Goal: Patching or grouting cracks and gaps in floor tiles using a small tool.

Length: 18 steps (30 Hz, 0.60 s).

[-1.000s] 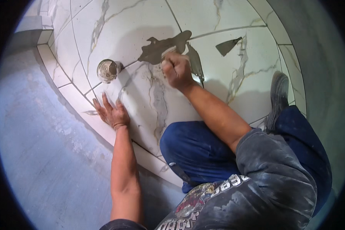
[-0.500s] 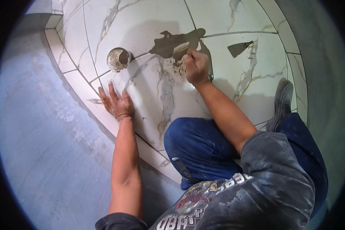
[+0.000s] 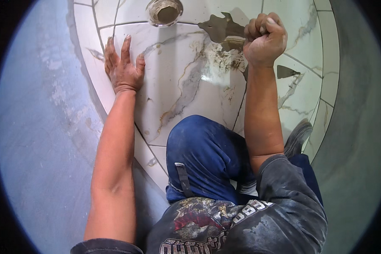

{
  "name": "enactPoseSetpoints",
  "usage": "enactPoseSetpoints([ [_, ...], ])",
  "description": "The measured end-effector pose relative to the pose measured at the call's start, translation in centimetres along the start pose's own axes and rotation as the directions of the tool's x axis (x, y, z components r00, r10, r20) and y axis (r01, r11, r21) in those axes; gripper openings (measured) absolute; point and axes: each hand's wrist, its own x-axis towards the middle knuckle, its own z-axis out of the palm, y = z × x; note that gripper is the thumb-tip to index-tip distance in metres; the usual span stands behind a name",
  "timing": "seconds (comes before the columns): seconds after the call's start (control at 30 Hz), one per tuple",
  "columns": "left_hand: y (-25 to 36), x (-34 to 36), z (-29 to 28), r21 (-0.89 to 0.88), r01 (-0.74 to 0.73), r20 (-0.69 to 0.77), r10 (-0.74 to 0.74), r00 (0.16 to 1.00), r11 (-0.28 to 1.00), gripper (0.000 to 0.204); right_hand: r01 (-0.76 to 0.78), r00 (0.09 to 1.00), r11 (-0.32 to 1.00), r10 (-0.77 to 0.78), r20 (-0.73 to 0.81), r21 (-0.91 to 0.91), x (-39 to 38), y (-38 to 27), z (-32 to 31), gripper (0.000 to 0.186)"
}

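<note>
My left hand (image 3: 123,67) lies with spread fingers on the white marble-patterned floor tile (image 3: 165,76), close to its left border. My right hand (image 3: 264,40) is closed in a fist over the right end of a dark brown, irregular patch (image 3: 220,28) on the tiles. What the fist holds, if anything, is hidden. Crumbly brown residue (image 3: 228,61) is smeared just below the patch. Beyond my left hand stands a round container (image 3: 164,13) with a residue-coated rim and brown material inside. A dark triangular scraper blade (image 3: 287,72) lies right of my right wrist.
Narrow border tiles (image 3: 329,55) curve along the right, and a grey-blue surface (image 3: 42,127) lies beyond the left border. My bent blue-trousered knee (image 3: 203,148) is low in the middle; my dark shoe (image 3: 298,135) rests at the right.
The view has shifted, so the container and patch sit higher in it. My right hand has moved right along the patch, still closed. My left hand stays spread on the tile.
</note>
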Motion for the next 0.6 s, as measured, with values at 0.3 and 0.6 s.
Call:
enactPoseSetpoints([
  [0.3, -0.5, -0.5, 0.0, 0.045, 0.015, 0.014, -0.016, 1.000, 0.999, 0.065, 0.032, 0.998, 0.944, -0.015, 0.055, -0.328, -0.7, 3.0, -0.7, 0.023],
  [0.6, 0.4, 0.0, -0.3, 0.021, 0.010, -0.007, -0.010, 1.000, 1.000, 0.065, 0.320, 0.929, 0.612, -0.353, 0.112, -0.723, -2.4, 6.0, -2.6, 0.022],
])
